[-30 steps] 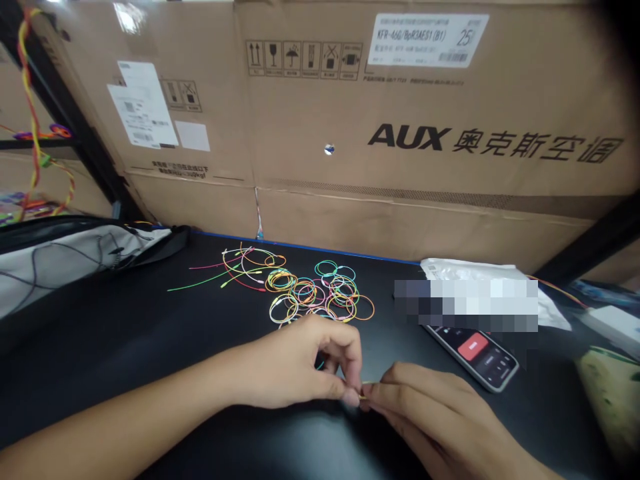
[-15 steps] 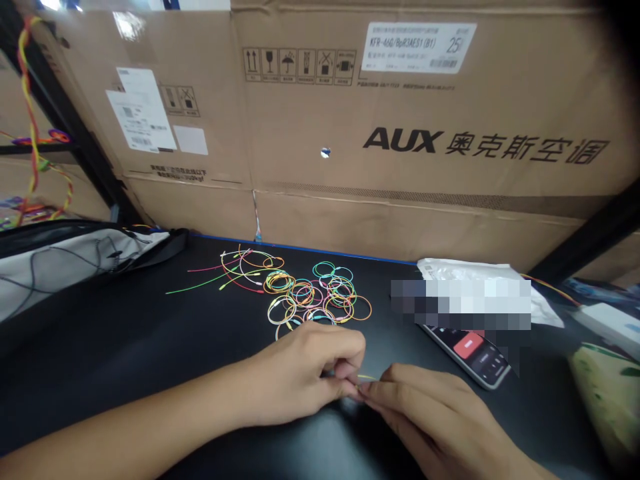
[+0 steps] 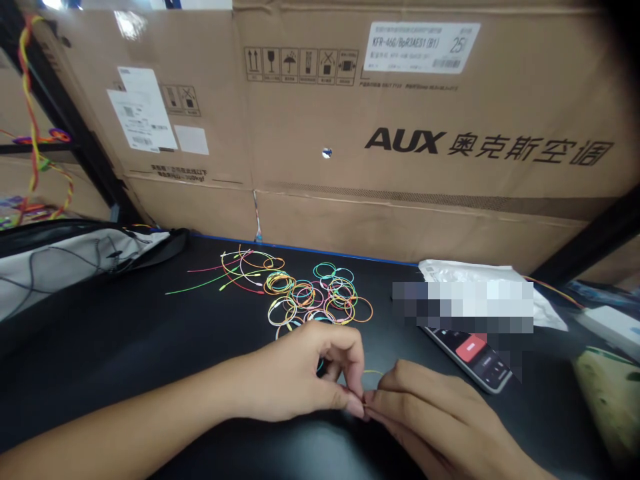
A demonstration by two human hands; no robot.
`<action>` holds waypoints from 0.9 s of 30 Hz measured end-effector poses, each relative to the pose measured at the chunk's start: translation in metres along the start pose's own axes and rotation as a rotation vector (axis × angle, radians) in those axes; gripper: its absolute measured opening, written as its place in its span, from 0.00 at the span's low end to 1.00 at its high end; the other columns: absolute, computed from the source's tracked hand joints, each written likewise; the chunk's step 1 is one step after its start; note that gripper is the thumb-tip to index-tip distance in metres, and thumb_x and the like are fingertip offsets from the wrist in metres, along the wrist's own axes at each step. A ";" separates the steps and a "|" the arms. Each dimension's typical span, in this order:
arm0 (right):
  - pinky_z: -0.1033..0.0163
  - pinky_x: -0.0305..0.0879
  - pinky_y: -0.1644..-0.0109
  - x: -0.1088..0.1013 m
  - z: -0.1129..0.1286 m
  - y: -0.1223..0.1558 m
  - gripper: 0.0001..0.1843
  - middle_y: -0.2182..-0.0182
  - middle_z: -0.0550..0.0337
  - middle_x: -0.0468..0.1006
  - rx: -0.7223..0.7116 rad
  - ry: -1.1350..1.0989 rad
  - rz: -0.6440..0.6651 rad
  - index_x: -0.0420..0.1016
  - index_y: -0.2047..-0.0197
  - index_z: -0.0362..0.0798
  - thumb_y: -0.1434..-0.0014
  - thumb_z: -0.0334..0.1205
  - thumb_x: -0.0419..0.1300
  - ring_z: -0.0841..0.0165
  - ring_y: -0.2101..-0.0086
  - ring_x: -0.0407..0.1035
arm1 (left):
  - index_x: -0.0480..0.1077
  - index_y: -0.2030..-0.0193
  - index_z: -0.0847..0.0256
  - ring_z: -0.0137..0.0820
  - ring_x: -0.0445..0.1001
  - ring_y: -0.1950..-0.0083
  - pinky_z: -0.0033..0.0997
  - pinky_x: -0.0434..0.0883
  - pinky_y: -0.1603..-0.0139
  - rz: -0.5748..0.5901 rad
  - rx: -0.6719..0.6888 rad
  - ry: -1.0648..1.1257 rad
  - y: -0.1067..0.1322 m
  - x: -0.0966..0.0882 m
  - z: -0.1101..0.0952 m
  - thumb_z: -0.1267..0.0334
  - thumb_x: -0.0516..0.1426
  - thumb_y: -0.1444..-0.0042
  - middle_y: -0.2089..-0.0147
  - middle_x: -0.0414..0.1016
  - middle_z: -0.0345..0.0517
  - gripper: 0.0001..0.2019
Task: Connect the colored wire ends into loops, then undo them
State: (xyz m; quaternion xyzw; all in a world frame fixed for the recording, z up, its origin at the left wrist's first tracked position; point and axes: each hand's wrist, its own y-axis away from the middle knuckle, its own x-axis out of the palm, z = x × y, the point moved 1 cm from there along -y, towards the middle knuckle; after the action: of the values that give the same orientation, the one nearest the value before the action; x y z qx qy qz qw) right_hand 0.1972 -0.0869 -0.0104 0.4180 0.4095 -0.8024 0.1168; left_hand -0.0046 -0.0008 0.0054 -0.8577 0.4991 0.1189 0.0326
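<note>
My left hand [image 3: 320,373] and my right hand [image 3: 425,407] meet fingertip to fingertip, both closed in a pinch. Between them a short arc of a thin yellow wire cable [image 3: 373,372] shows; its ends are hidden by my fingers. Just beyond my left hand lies a pile of wire cable rings [image 3: 303,293] in orange, teal, pink, white and yellow, each closed into a loop. To the left of the pile, several straight or loosely curved wire cables [image 3: 203,287] in green, red, white and yellow lie spread out.
A phone [image 3: 475,357] lies beyond my right hand, with a white plastic package [image 3: 465,273] behind it. At the right edge are a green-yellow pack [image 3: 610,393] and a white box [image 3: 613,327]. A grey bag [image 3: 75,267] rests left. A large cardboard box [image 3: 310,133] walls the back.
My joined fingertips have shifted slightly down and to the right. My left fingers are curled more loosely, and a bit of teal cable now shows behind them. The pile has not moved.
</note>
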 end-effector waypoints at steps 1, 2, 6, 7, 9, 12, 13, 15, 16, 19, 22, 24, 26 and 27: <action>0.67 0.72 0.69 0.000 0.000 0.000 0.13 0.70 0.58 0.80 -0.002 0.004 0.011 0.79 0.57 0.48 0.25 0.33 0.53 0.68 0.73 0.74 | 0.66 0.69 0.60 0.24 0.63 0.71 0.24 0.60 0.70 0.000 0.007 -0.030 0.000 0.000 0.001 0.71 0.68 0.46 0.69 0.73 0.36 0.13; 0.66 0.72 0.69 0.001 0.000 0.000 0.15 0.70 0.58 0.80 -0.001 0.014 0.022 0.79 0.59 0.48 0.25 0.34 0.52 0.68 0.73 0.75 | 0.64 0.69 0.60 0.24 0.63 0.72 0.24 0.60 0.71 0.001 0.024 -0.071 0.000 0.001 0.002 0.71 0.67 0.46 0.70 0.72 0.35 0.14; 0.67 0.73 0.68 0.003 0.002 -0.001 0.19 0.72 0.59 0.81 -0.011 0.054 0.003 0.78 0.59 0.47 0.22 0.39 0.48 0.69 0.74 0.77 | 0.58 0.71 0.58 0.25 0.67 0.68 0.26 0.63 0.66 0.013 0.294 -0.340 0.002 0.002 0.002 0.78 0.59 0.42 0.70 0.69 0.35 0.15; 0.67 0.74 0.67 0.004 0.003 -0.001 0.19 0.72 0.59 0.81 -0.005 0.052 -0.008 0.78 0.58 0.47 0.22 0.39 0.47 0.69 0.74 0.77 | 0.58 0.70 0.58 0.26 0.67 0.67 0.27 0.64 0.65 -0.001 0.391 -0.438 0.003 0.003 0.002 0.80 0.57 0.42 0.69 0.68 0.36 0.15; 0.67 0.74 0.67 0.005 0.002 0.000 0.16 0.71 0.59 0.82 0.024 0.033 -0.033 0.78 0.56 0.48 0.23 0.38 0.49 0.69 0.73 0.77 | 0.58 0.69 0.58 0.27 0.64 0.67 0.28 0.64 0.64 -0.068 0.550 -0.642 0.004 0.005 0.001 0.81 0.53 0.40 0.68 0.66 0.37 0.14; 0.69 0.72 0.70 0.004 0.001 0.000 0.10 0.73 0.62 0.80 0.100 -0.051 -0.058 0.77 0.56 0.49 0.25 0.36 0.54 0.70 0.76 0.75 | 0.58 0.70 0.58 0.28 0.59 0.70 0.30 0.62 0.65 -0.202 0.661 -0.845 0.006 0.010 -0.001 0.80 0.49 0.36 0.70 0.62 0.37 0.14; 0.69 0.71 0.71 0.003 0.002 0.000 0.08 0.75 0.64 0.78 0.122 -0.087 -0.074 0.77 0.57 0.49 0.27 0.35 0.56 0.71 0.77 0.74 | 0.57 0.70 0.58 0.28 0.59 0.71 0.30 0.62 0.65 -0.235 0.678 -0.874 0.006 0.011 -0.001 0.80 0.48 0.36 0.71 0.62 0.37 0.15; 0.70 0.69 0.72 0.001 0.003 -0.002 0.06 0.77 0.66 0.77 0.169 -0.158 -0.094 0.77 0.58 0.50 0.29 0.33 0.59 0.72 0.78 0.73 | 0.57 0.71 0.58 0.28 0.59 0.71 0.30 0.62 0.65 -0.272 0.698 -0.886 0.007 0.014 -0.001 0.79 0.48 0.34 0.71 0.61 0.37 0.16; 0.70 0.69 0.72 0.001 0.004 -0.002 0.07 0.77 0.66 0.77 0.208 -0.197 -0.086 0.78 0.59 0.50 0.30 0.33 0.59 0.72 0.79 0.73 | 0.57 0.71 0.58 0.27 0.59 0.71 0.30 0.62 0.64 -0.281 0.697 -0.881 0.007 0.015 -0.001 0.78 0.49 0.33 0.71 0.61 0.36 0.16; 0.71 0.69 0.77 0.005 0.003 -0.001 0.09 0.79 0.66 0.75 0.478 -0.472 -0.009 0.77 0.62 0.49 0.30 0.39 0.59 0.73 0.82 0.73 | 0.58 0.71 0.58 0.27 0.58 0.70 0.31 0.62 0.64 -0.317 0.688 -0.878 0.007 0.017 0.002 0.76 0.50 0.32 0.71 0.62 0.36 0.16; 0.74 0.67 0.81 0.018 -0.001 0.004 0.14 0.79 0.67 0.76 0.808 -0.977 0.041 0.72 0.63 0.48 0.37 0.48 0.68 0.75 0.85 0.72 | 0.60 0.72 0.58 0.28 0.59 0.70 0.32 0.61 0.65 -0.336 0.692 -0.898 0.008 0.018 0.003 0.75 0.49 0.31 0.71 0.63 0.38 0.16; 0.76 0.69 0.80 0.026 -0.004 0.008 0.21 0.77 0.65 0.79 0.833 -1.253 0.037 0.69 0.61 0.49 0.46 0.45 0.77 0.73 0.81 0.76 | 0.61 0.72 0.58 0.29 0.60 0.70 0.33 0.61 0.66 -0.337 0.704 -0.901 0.010 0.018 0.003 0.75 0.49 0.31 0.71 0.64 0.38 0.16; 0.76 0.71 0.77 0.030 -0.006 0.010 0.24 0.74 0.62 0.83 0.774 -1.396 0.036 0.67 0.61 0.49 0.49 0.41 0.79 0.71 0.76 0.80 | 0.62 0.71 0.58 0.29 0.59 0.71 0.33 0.61 0.66 -0.353 0.729 -0.895 0.011 0.017 0.001 0.76 0.50 0.32 0.71 0.64 0.39 0.15; 0.76 0.72 0.75 0.030 -0.007 0.010 0.23 0.72 0.60 0.84 0.762 -1.424 0.041 0.67 0.61 0.48 0.48 0.40 0.78 0.70 0.74 0.82 | 0.63 0.71 0.59 0.29 0.58 0.71 0.33 0.61 0.66 -0.366 0.741 -0.892 0.012 0.016 0.001 0.76 0.50 0.33 0.71 0.64 0.39 0.15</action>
State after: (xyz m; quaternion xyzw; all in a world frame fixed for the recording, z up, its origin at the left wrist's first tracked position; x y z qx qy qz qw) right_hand 0.1877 -0.0838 -0.0416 -0.1748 -0.0724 -0.9584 0.2136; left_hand -0.0076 -0.0202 0.0018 -0.7287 0.2900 0.2778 0.5548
